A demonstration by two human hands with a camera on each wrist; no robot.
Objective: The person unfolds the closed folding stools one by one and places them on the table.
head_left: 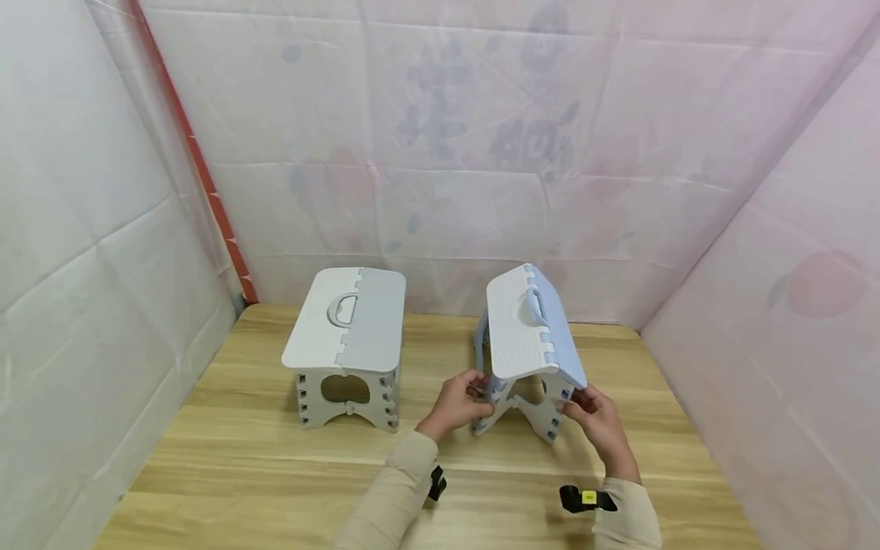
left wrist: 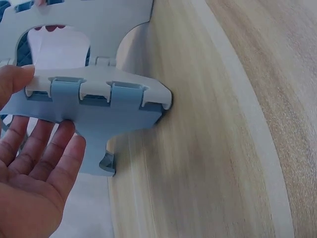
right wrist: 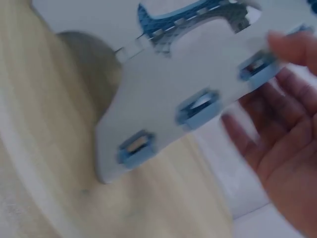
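Note:
A white and light blue folding stool [head_left: 517, 336] stands partly folded on the wooden table, its two top halves sloping down from a raised middle hinge. With thumb in front and fingers behind, my left hand [head_left: 457, 406] grips its left leg edge. In the left wrist view, that thumb lies on the white hinge edge and the fingers of the left hand [left wrist: 37, 183] touch the blue side. My right hand [head_left: 600, 424] holds the right leg edge; the right wrist view shows the thumb of the right hand [right wrist: 287, 134] on the front panel, fingertips partly hidden behind it.
A second folding stool [head_left: 371, 321], white and grey, stands unfolded with a flat top to the left on the wooden table [head_left: 241, 458]. White printed sheeting [head_left: 440, 214] hangs behind the table and along both sides. A red strip [head_left: 199, 164] runs down the back left corner.

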